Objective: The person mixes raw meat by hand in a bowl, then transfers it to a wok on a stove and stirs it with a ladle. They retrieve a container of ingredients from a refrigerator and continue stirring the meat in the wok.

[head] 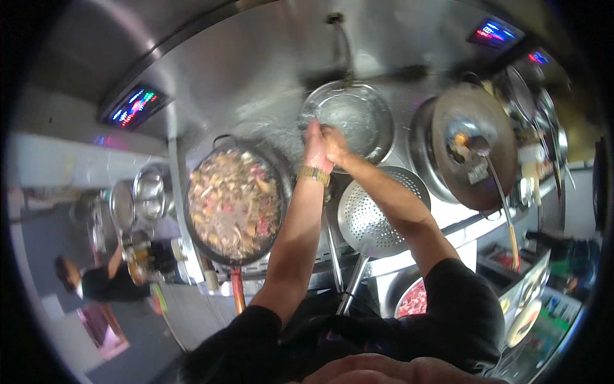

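My left hand (316,146), with a gold-coloured watch (313,176) on its wrist, is pressed against my right hand (335,144). Both look wet and hold no object that I can see; their fingers partly hide each other. They are over the near left part of a round metal basin of water (352,120). Behind it, a thin faucet (346,53) comes down from the steel back wall. Just below my right forearm lies a large perforated strainer (369,216), its long handle pointing towards me. A second metal handle (333,249) runs beside it.
Left, a wok (235,261) holds chopped meat and mushroom-like pieces (230,206). Right, a tilted wok (499,115) holds a ladle (494,168). A bowl of raw meat (413,302) is by my right elbow. A person (110,283) works at far left. Lit displays (134,106) line the wall.
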### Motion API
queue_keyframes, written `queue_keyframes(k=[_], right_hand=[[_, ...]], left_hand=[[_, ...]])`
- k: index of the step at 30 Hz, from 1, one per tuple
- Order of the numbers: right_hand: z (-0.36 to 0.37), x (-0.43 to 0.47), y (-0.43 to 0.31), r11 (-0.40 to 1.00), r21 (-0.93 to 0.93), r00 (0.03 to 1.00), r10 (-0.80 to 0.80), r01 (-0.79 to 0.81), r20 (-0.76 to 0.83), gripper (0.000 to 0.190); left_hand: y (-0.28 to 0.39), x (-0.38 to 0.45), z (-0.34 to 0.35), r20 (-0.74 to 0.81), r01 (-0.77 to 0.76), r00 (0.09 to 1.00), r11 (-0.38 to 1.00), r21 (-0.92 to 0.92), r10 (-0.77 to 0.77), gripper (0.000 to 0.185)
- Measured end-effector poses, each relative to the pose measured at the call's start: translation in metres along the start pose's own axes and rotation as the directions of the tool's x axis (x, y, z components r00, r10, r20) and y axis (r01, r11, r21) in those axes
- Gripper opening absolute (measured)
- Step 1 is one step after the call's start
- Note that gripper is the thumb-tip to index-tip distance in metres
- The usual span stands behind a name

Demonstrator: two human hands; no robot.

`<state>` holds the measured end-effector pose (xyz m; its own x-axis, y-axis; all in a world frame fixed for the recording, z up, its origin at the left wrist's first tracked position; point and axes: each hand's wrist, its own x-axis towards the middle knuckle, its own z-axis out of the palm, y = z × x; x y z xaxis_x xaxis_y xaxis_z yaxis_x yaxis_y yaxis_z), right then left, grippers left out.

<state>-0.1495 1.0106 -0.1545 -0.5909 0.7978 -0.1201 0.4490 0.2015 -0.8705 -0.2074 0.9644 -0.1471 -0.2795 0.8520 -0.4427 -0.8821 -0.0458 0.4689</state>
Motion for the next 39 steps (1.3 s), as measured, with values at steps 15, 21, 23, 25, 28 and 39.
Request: queue_keyframes(k=[15, 21, 23, 25, 28, 39], right_hand=[[-0.075, 0.051, 0.093, 0.772, -0.520, 0.920, 0.387, -0.365, -0.070, 0.026], [-0.009, 0.071, -0.008, 0.960, 0.226, 0.982, 0.139, -0.165, 0.126, 0.027], [-0.015, 0.078, -0.054, 0.947, 0.275, 0.985, -0.173, 0.165, 0.005, 0.028], [-0.037, 0.079, -0.090, 0.654, 0.643, 0.899, -0.417, 0.398, -0.133, 0.027], [-0.084, 0.057, -0.122, 0.658, -0.654, 0.917, -0.368, 0.373, 0.152, 0.030], [-0.113, -0.151, -0.147, 0.672, -0.613, 0.757, -0.629, 0.415, -0.177, 0.029]], left_hand=[[-0.018, 0.016, -0.023, -0.160, -0.021, 0.843, 0.329, 0.944, 0.514, 0.014], [0.035, -0.021, 0.025, -0.189, -0.160, 0.906, 0.720, 0.675, 0.379, 0.042], [0.062, -0.030, 0.034, 0.058, -0.470, 0.849, 0.703, 0.534, 0.524, 0.051], [0.082, -0.027, 0.039, 0.397, -0.657, 0.633, 0.190, 0.730, 0.665, 0.050], [0.121, -0.032, 0.031, 0.399, -0.344, 0.831, -0.204, 0.916, 0.389, 0.053], [0.230, -0.112, -0.096, 0.445, -0.416, 0.713, -0.185, 0.891, 0.542, 0.058]])
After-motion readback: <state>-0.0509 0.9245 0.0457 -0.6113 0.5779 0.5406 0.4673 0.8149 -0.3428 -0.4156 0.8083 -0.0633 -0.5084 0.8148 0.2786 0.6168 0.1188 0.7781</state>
